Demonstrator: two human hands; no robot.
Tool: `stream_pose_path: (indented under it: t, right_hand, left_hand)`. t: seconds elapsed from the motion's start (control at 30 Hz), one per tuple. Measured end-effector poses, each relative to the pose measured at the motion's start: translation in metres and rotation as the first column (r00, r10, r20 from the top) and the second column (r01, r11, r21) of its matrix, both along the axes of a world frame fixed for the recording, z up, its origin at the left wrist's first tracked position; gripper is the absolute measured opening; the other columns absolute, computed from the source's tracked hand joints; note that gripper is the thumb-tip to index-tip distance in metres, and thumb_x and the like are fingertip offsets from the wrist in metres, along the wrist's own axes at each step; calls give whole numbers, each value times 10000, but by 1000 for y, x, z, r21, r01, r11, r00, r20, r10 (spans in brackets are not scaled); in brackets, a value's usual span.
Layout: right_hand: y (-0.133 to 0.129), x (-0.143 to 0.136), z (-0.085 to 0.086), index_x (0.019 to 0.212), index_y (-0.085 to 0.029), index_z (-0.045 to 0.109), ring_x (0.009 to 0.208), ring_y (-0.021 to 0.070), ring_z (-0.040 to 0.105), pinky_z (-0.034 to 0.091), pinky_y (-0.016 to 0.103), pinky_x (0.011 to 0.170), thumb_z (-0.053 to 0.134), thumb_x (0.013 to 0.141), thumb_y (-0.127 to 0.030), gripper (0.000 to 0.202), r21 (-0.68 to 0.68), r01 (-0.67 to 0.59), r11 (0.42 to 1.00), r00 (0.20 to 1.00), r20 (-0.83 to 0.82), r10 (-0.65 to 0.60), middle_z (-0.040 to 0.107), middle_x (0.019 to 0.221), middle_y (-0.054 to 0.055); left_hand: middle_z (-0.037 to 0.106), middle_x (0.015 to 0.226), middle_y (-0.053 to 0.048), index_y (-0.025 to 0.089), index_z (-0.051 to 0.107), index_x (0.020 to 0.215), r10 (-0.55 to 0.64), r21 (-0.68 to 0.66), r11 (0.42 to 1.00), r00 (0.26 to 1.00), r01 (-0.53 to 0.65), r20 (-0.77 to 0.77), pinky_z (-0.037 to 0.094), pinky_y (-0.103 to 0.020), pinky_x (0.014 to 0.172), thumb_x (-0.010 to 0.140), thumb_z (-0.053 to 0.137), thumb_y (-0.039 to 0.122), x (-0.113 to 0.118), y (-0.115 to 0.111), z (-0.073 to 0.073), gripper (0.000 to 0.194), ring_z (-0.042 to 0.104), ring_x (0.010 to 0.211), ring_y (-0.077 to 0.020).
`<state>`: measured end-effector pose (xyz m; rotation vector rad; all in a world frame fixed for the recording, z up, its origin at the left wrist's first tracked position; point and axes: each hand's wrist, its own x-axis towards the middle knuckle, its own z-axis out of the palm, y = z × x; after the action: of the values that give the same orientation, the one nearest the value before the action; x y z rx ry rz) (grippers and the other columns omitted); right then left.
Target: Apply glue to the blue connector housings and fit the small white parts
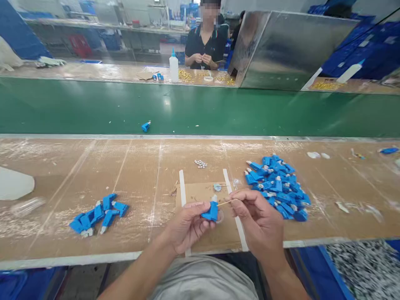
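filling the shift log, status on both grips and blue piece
Left grip holding blue piece. Right grip pinching thin stick, tip at piece. Nothing seen blocking.

Looking forward and down from head height, close behind and above the worktop [140, 171], facing across it.

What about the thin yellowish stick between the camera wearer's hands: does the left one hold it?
No, the right hand holds the thin yellowish stick, while the left hand holds a blue block-shaped piece.
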<state>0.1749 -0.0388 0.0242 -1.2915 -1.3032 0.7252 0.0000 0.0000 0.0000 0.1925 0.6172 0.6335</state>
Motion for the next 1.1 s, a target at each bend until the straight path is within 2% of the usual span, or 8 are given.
stream_pose_path:
  t: [0.3,0.5,0.7,0.87,0.97,1.1]
  right_hand:
    - [2,-1,-5,973,-224,664,695,116,613,507,231,650,606,968,-248,63,-20,-13,1000,1000,6,13,700,905,5]
    - [2,-1,-10,966,-231,650,701,123,617,501,245,657,600,973,-240,51,-30,-9,1000,998,66,11,697,898,1]
    - [0,3,-11,1000,-231,629,911,174,645,502,307,806,571,967,-132,120,97,-115,989,965,246,88,685,952,29]
    - [1,1,-10,1018,-230,601,894,186,634,499,333,800,545,951,-66,186,180,-151,972,953,288,94,675,940,32]
    - [1,3,-8,1007,-233,613,904,194,624,490,337,800,556,950,-85,168,153,-169,974,956,267,123,655,937,33]
    - [-2,13,-12,946,-234,653,953,203,593,474,313,764,597,955,-179,79,46,-92,995,979,186,82,596,983,47]
  left_hand:
    - [681,771,-93,26,685,893,-15,25,1000,1000,15,-17,536,-102,525,900,648,156,0,1,-5,135,676,589,-91]
    - [672,772,-92,33,684,892,-35,41,998,999,37,-38,522,-97,523,905,652,186,0,1,-6,157,660,583,-79]
    - [661,783,-71,51,682,866,-23,71,997,999,26,-45,518,-102,532,881,686,185,1,0,-9,134,655,593,-76]
    - [675,797,-72,60,692,862,-23,95,995,999,27,-39,517,-103,532,875,698,199,1,-1,-9,140,659,597,-77]
    - [684,782,-68,68,698,842,-4,75,997,999,7,-47,520,-100,527,855,719,191,-2,-1,-9,126,662,590,-78]
    - [683,778,-67,54,708,873,60,72,996,995,-54,-79,521,-101,512,862,713,197,-12,-1,-11,143,664,598,-84]
